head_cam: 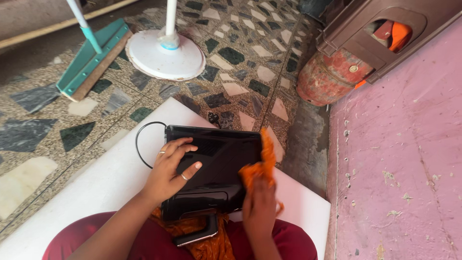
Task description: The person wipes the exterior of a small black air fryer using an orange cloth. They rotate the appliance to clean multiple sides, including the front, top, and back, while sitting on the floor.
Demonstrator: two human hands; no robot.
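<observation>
Wiping in hand: left hand [169, 171] flat (open) steadying the black laptop [211, 166], right hand [260, 207] gripping orange cloth [260, 166]; next stroke needs firm bracing.

- The floor [240, 72] is terrazzo, set with dark green, grey and pale stone chips in a speckled ground.
- A pink wall [404, 159] fills the right side, its paint chipped and scuffed.
- A white board [96, 188] lies on the near floor.
- Far left, a teal floor wiper [91, 58] rests on the floor just beside the round white base of a pedestal fan [166, 54].
- Far right, a rusty red gas cylinder [329, 77] stands against the wall under a brown plastic stool [385, 33].
- Soft, even daylight.
</observation>
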